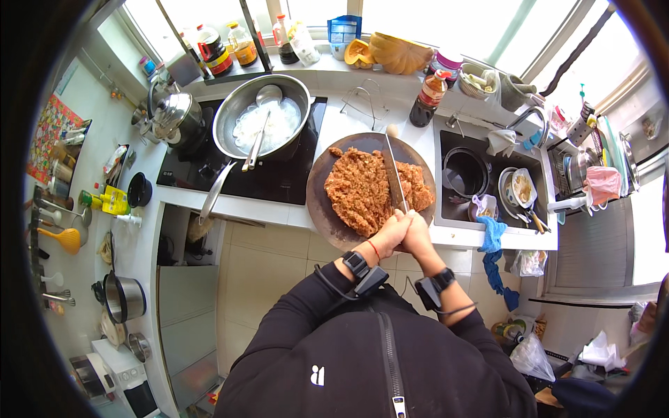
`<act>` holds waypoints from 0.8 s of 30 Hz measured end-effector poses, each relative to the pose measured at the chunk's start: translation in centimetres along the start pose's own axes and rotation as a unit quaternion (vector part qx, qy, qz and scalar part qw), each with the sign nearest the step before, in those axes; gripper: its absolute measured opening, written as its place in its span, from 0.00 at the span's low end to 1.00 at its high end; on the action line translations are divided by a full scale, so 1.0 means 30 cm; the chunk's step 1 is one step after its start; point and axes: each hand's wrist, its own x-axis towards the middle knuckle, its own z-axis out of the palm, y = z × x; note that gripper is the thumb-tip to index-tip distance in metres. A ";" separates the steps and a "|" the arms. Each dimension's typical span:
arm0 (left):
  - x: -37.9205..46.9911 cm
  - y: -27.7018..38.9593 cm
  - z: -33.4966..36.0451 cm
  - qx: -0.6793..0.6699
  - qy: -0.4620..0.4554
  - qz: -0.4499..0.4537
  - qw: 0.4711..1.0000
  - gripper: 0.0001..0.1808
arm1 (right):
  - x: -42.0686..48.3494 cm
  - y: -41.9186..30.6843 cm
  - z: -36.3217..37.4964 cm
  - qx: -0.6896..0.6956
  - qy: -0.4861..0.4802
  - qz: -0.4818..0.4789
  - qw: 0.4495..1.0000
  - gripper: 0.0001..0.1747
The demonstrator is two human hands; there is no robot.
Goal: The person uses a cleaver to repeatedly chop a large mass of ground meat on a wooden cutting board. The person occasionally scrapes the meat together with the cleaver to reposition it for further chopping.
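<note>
A round chopping board (324,209) lies on the counter with a wide mass of minced meat (358,185) spread over it. A cleaver (393,170) stands edge down in the meat, its blade pointing away from me, with a smaller part of the mince to its right. My left hand (393,230) and my right hand (415,230) are together at the cleaver's near end, closed around its handle, which they mostly hide. An egg (392,130) rests just beyond the board.
Left of the board, a steel wok (222,117) with white contents and a ladle sits on the black cooktop (292,183). A sauce bottle (428,99) stands behind the board. The sink (460,219) at right holds a dark pot and bowls.
</note>
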 end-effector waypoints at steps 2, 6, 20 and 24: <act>0.013 0.011 0.005 0.104 0.008 0.055 0.993 0.23 | 0.014 -0.008 -0.014 -0.113 0.020 -0.004 0.993 0.21; 0.048 0.036 0.008 0.076 -0.027 -0.041 0.996 0.25 | 0.036 -0.025 -0.047 -0.111 0.032 -0.001 0.993 0.20; 0.124 0.086 0.024 0.202 -0.044 0.039 0.978 0.24 | 0.135 -0.013 -0.088 -0.052 -0.007 0.033 0.998 0.20; 0.128 0.097 -0.002 0.041 0.007 -0.093 0.995 0.25 | 0.152 -0.037 -0.072 -0.101 -0.046 0.019 0.994 0.20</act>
